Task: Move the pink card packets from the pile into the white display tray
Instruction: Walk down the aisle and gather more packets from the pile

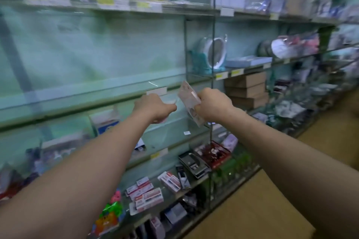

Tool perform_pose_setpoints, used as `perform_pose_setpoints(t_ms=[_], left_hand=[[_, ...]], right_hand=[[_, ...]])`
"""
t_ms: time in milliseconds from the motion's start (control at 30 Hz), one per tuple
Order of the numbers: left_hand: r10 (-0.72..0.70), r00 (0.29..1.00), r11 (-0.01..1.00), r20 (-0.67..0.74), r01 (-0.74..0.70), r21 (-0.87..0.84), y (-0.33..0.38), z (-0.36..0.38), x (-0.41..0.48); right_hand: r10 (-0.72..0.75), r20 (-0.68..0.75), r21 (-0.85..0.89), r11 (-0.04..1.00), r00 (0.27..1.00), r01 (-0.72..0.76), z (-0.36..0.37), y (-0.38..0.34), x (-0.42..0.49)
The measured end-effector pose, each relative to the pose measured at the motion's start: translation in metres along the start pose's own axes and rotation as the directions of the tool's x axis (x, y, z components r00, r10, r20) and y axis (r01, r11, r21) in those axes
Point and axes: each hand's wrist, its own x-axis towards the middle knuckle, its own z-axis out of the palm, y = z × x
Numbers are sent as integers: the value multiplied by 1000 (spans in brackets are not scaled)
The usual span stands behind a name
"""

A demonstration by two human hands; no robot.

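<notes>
Glass shop shelves [97,91] stand before you, your right hand [213,105] has its fingers curled tight round the pink card packets [189,101] up between your hands, your left hand [155,107] is too blurry to tell, so keep the packets together and set them down gently.

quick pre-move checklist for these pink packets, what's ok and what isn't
1. Grip: the right hand is curled round the pink card packets: ok.
2. Stack held level: not ok, it is tilted.
3. What the left hand holds: cannot tell, blurred.
4. Sight of the white display tray: cannot tell.
5. Both hands up at the glass shelf: ok.
</notes>
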Motion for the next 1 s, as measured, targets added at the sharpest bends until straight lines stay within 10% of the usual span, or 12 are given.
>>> perform_pose_setpoints(t_ms=[1000], left_hand=[[167, 909, 982, 382, -116, -152, 206, 206, -3]], right_hand=[[586, 132, -87, 811, 800, -579, 22, 267, -54]])
